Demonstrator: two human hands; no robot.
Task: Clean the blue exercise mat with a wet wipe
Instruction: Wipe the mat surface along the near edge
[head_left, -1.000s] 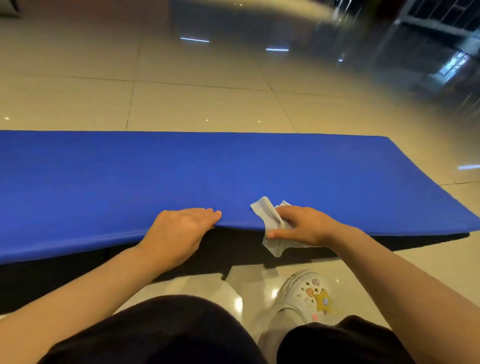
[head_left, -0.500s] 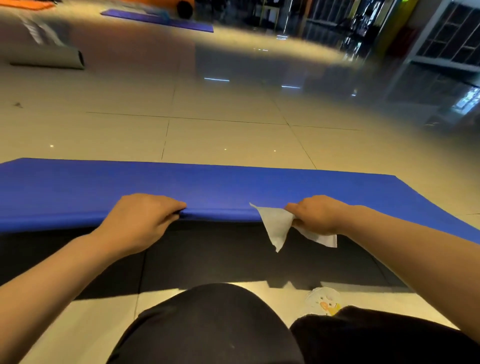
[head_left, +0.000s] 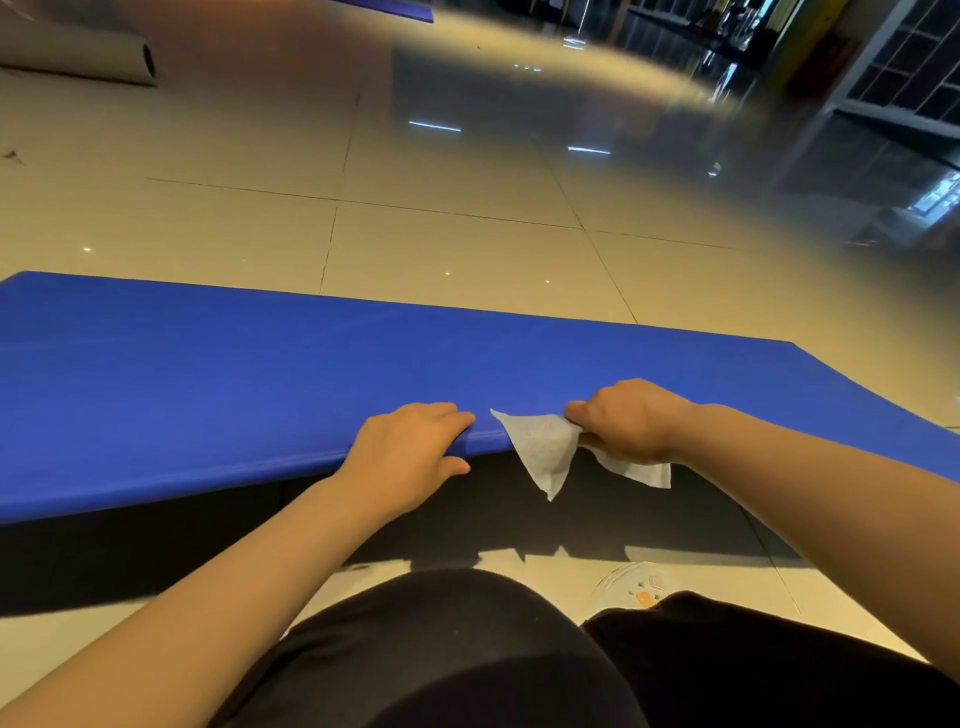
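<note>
Mat: the blue exercise mat lies across the floor in front of the person. It is flat, smooth and soft-looking. Its near edge is lifted off the floor. Its left end runs out of the picture, so that end cannot be seen.

Under the mat: it is dark and shadowy there. What is under it cannot be made out.

Wipe: the wet wipe is white, thin and crumpled. One pointed corner hangs down below the mat's edge. Another bit sticks out under the hand. The middle of it is hidden in the hand.

Right hand: the right hand is closed around the wipe and the near edge of the mat. Its fingertips are tucked away out of sight.

Left hand: the left hand grips the same edge, just beside the wipe. Fingers lie on top and the thumb goes under. The two hands are apart.

Legs: black trousers fill the bottom of the picture. They hide most of a white shoe with small colored charms.

Floor: shiny cream tiles with thin dark lines.

Far off: a gray rolled mat lies at the top left. The back of the room is blurry.
</note>
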